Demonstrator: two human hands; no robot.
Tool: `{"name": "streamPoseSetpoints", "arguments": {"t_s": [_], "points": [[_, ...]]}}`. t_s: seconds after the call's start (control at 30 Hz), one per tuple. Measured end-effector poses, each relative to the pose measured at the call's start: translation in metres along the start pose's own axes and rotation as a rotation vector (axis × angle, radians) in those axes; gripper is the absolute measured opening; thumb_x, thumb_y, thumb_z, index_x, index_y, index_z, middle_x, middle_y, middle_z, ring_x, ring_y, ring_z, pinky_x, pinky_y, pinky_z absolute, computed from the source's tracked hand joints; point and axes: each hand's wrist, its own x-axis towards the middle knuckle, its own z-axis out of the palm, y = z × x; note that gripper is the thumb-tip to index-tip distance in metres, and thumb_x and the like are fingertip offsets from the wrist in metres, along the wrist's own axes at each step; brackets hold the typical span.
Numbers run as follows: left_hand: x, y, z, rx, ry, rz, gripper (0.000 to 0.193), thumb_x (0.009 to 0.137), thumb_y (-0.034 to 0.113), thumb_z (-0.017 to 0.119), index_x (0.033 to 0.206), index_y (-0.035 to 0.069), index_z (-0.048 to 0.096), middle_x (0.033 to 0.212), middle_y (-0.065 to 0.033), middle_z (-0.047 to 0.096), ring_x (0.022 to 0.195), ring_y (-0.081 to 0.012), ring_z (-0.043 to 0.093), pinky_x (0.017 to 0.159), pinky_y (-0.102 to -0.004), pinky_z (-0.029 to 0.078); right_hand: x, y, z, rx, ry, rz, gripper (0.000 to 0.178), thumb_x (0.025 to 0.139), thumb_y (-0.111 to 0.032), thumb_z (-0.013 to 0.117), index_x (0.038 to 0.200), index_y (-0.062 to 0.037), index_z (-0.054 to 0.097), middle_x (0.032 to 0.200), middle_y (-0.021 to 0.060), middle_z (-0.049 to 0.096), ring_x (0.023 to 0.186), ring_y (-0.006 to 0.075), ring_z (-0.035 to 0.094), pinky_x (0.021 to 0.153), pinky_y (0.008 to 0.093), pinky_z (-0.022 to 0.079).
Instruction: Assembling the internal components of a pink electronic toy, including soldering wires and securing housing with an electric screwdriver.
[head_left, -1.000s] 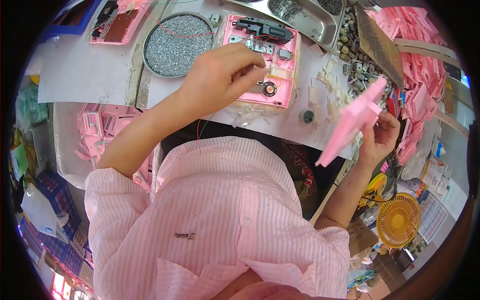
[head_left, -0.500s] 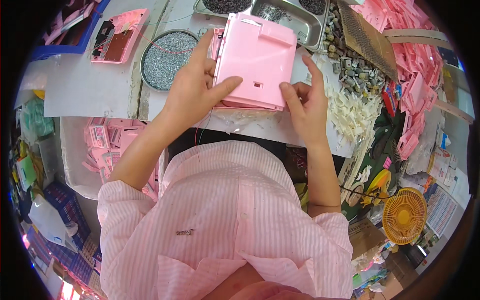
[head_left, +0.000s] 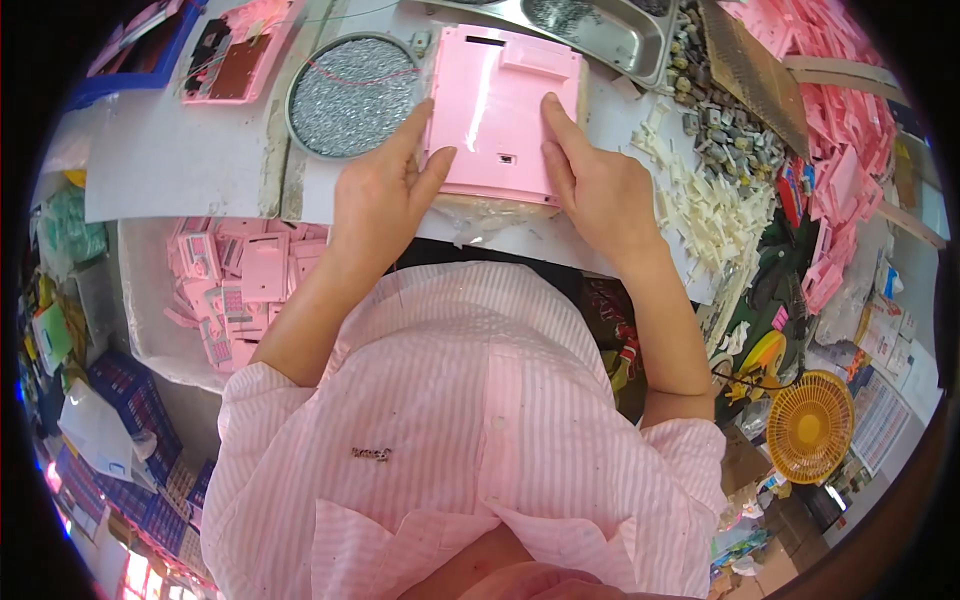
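Both hands flat on a pink plastic panel [head_left: 503, 105] lying on the tabletop [head_left: 190, 170], left hand [head_left: 385, 195] and right hand [head_left: 590, 180] spread open, pinching nothing, round tray of screws [head_left: 350, 95] just left

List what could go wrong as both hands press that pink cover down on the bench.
1. The left hand and right hand press the pink cover near its lower edge only; the far edge may stay unseated.
2. The round tray of small silvery parts lies close beside the left hand; a slip could knock it and scatter them.
3. White plastic pieces lie loose next to the right hand and might slide under the cover.
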Motion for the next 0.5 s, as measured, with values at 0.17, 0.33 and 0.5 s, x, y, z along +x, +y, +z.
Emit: {"name": "streamPoseSetpoints", "arguments": {"t_s": [0.17, 0.33, 0.5], "points": [[0.011, -0.010, -0.011, -0.090, -0.069, -0.003, 0.045, 0.089, 0.027, 0.073, 0.125, 0.003, 0.066, 0.057, -0.0096, 0.050, 0.053, -0.0235, 0.053, 0.055, -0.0364, 0.044, 0.013, -0.008, -0.013, -0.176, -0.074, -0.076, 0.047, 0.093, -0.024, 0.058, 0.139, -0.0139, 0.054, 0.067, 0.0159, 0.066, 0.063, 0.0365, 0.067, 0.059, 0.0455, 0.053], [0.040, -0.041, -0.055, 0.107, -0.075, 0.124, 0.028, 0.086, 0.019, 0.074, 0.110, 0.005, 0.070, 0.076, -0.0067, 0.058, 0.068, -0.0167, 0.056, 0.063, -0.0319, 0.046, 0.026, 0.039, -0.048, 0.267, -0.174, -0.061, 0.037, 0.092, -0.018, 0.067, 0.129, -0.0114, 0.067, 0.068, 0.0058, 0.067, 0.061, 0.0159, 0.064, 0.056, 0.0338, 0.048], [0.051, -0.052, -0.056, 0.365, -0.094, 0.251, 0.016, 0.090, 0.023, 0.065, 0.092, 0.008, 0.067, 0.096, -0.0090, 0.064, 0.086, -0.0312, 0.065, 0.073, -0.0419, 0.053, 0.090, 0.084, -0.110, 0.949, 0.981, -0.013, 0.038, 0.097, -0.010, 0.063, 0.130, 0.0079, 0.057, 0.113, 0.0123, 0.068, 0.099, 0.0225, 0.069, 0.089, 0.0343, 0.054]]}}
